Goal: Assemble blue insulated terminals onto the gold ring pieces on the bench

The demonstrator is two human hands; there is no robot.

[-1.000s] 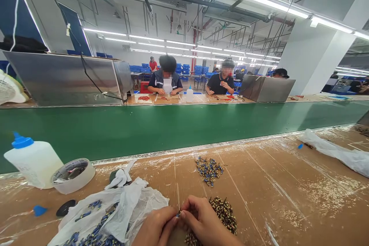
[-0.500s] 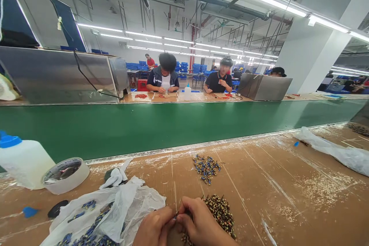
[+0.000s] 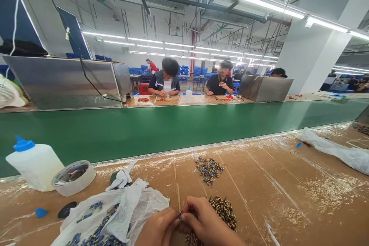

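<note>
Close together at the bottom centre, my left hand [image 3: 158, 225] and my right hand [image 3: 200, 217] are both closed in a pinch. Their fingertips meet on a small dark-and-blue part [image 3: 180, 215], mostly covered by the fingers. Beside and partly behind my right hand lies a heap of small black-and-cream parts [image 3: 225, 213]. Farther up the table is a smaller pile of blue-and-cream parts [image 3: 209, 170]. Left of my left hand, a crumpled white plastic bag [image 3: 152, 200] lies open with many small blue pieces [image 3: 100, 230] on it.
At left stand a white bottle [image 3: 34, 165] with a blue cap and a tape roll [image 3: 74, 178]. A green conveyor belt [image 3: 184, 130] runs across behind the cardboard-covered table [image 3: 259, 200]. Two co-workers [image 3: 165, 78] sit beyond it. Another plastic bag [image 3: 337, 150] lies at right.
The view has shifted slightly, so the bottle and tape roll show farther right. My hands keep their pinch on the small part, nearly in the same place.
</note>
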